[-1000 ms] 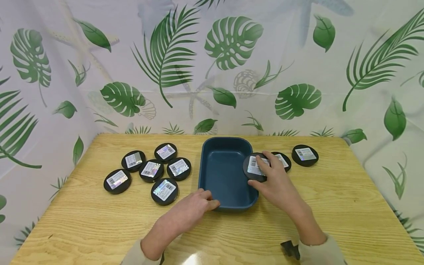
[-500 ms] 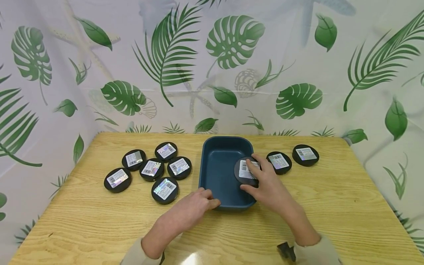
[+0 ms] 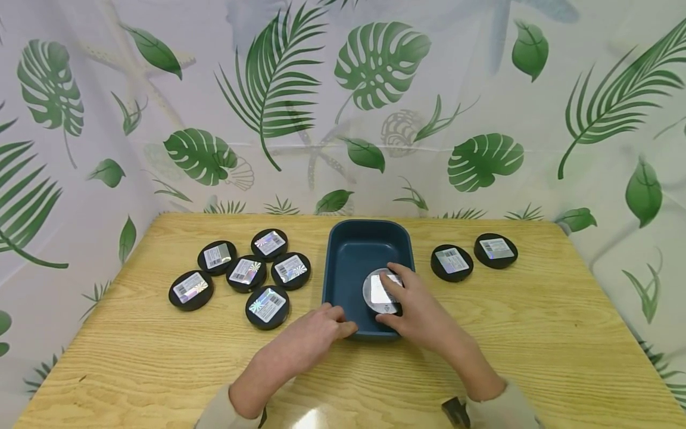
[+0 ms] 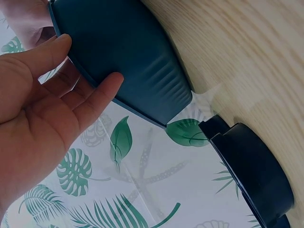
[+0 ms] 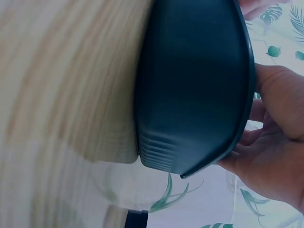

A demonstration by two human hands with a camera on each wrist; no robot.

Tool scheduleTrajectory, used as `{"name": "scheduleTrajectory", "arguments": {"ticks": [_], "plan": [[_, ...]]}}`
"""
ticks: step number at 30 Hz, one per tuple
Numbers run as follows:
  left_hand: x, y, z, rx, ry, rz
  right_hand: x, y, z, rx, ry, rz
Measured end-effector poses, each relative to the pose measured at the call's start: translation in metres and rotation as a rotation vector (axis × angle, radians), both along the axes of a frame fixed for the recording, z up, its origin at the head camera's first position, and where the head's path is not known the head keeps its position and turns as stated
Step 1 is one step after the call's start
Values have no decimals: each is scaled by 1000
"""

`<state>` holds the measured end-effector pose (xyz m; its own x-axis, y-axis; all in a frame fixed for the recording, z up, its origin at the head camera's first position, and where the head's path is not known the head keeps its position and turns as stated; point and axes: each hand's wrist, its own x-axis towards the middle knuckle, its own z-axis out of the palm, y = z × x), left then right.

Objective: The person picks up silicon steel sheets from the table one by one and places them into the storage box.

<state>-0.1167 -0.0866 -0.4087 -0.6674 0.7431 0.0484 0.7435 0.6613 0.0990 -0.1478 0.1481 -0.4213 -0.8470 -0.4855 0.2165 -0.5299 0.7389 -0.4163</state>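
Observation:
A dark blue rectangular tray (image 3: 343, 262) stands on the table in front of me. In the head view my left hand (image 3: 316, 339) grips its near left corner; the left wrist view has the thumb and fingers of that left hand (image 4: 52, 95) at the rim and outer wall. My right hand (image 3: 423, 307) holds a round black disc (image 3: 375, 292) with a white label, thumb in front and fingers over the top, inside the tray's right half. Whether the disc touches the tray floor cannot be told. In the right wrist view the tray wall (image 5: 199, 80) hides the disc.
Several similar labelled black discs lie in a loose group to the left, the nearest disc (image 3: 267, 307) close to my left forearm. To the right are two more, a nearer disc (image 3: 452, 263) and a farther disc (image 3: 495, 250). A patterned cloth (image 3: 321, 119) hangs behind the wooden table (image 3: 536, 333).
My right hand has carried the disc leftward and toward me, from over the tray's right rim into the tray. The left hand has stayed at the near left corner.

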Motion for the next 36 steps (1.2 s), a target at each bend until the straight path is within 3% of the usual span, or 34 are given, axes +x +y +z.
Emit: {"name": "scheduleTrajectory", "arguments": {"ticks": [11, 17, 26, 36], "plan": [[0, 0, -1, -20, 41, -12, 0, -7, -2, -1, -59, 21], [0, 1, -1, -26, 19, -4, -5, -12, -1, -17, -139, 68], [-1, 0, -1, -26, 6, -2, -14, -11, -2, -8, -147, 152], [0, 0, 0, -22, -5, -6, -17, -12, -1, -6, -213, 171]]}}
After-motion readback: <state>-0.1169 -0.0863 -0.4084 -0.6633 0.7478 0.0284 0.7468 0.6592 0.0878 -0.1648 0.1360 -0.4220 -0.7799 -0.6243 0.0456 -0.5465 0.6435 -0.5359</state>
